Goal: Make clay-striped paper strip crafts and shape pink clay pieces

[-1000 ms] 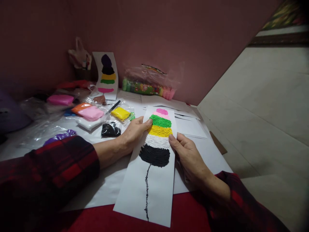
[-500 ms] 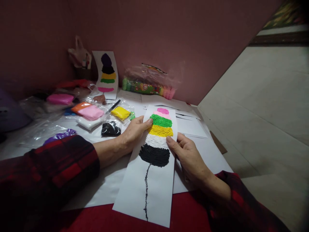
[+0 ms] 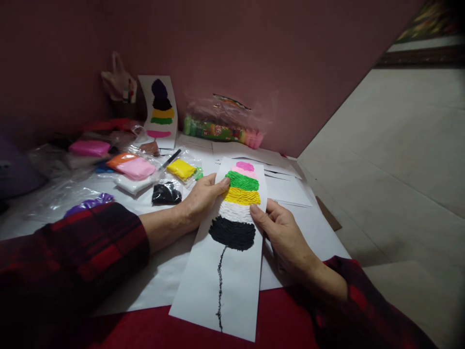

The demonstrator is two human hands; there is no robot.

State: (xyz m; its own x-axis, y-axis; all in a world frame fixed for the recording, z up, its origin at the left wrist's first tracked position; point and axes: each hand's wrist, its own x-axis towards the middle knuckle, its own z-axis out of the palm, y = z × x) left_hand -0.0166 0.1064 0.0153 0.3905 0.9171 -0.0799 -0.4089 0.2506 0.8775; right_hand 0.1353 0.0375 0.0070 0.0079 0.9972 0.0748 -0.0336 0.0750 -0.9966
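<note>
A long white paper card (image 3: 240, 286) is held up over the table edge, tilted toward me. It bears a clay picture (image 3: 236, 208) in bands of pink, light pink, green, yellow, white and black, with a thin black line running down below. My left hand (image 3: 205, 198) grips the card's left edge, its thumb by the green band. My right hand (image 3: 286, 235) pinches the right edge, thumb near the yellow and white bands. The fingers behind the card are partly hidden.
Bagged clay in yellow (image 3: 181, 169), black (image 3: 166, 193), light pink (image 3: 137, 168) and purple (image 3: 90, 203) lies at the left. A second clay picture (image 3: 162, 112) leans on the wall beside a bag of colored tubes (image 3: 223, 132). White sheets (image 3: 290, 194) lie behind the card.
</note>
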